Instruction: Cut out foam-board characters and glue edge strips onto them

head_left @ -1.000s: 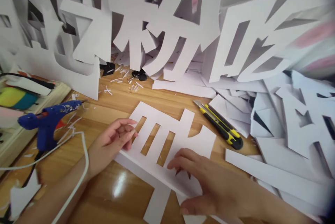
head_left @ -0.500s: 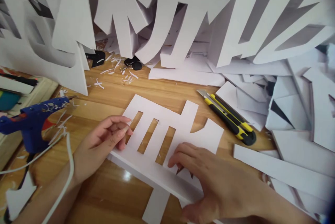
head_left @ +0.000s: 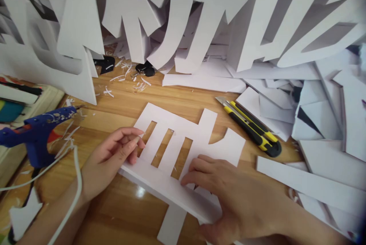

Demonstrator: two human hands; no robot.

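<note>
A white foam-board character (head_left: 160, 172) with several slots cut through it lies on the wooden table in front of me. Along its near edge runs an upright white strip. My left hand (head_left: 117, 153) is at its left end, thumb and fingertips pinched together; a tiny pale bit seems to show at the tips, too small to name. My right hand (head_left: 225, 191) grips the near right part of the board, fingers curled on its top and thumb on the near side of the edge strip. The right palm hides that part of the board.
A yellow and black utility knife (head_left: 251, 128) lies beyond the board, blade out. The blue glue gun (head_left: 38, 134) is on the left, its white cord (head_left: 77, 172) crossing over my left forearm. Large white foam letters (head_left: 185, 20) stand behind; white offcuts (head_left: 314, 176) pile up at right.
Almost nothing differs. My right hand's fingers have shifted very slightly left on the board; my left hand keeps its pinch in the same place.
</note>
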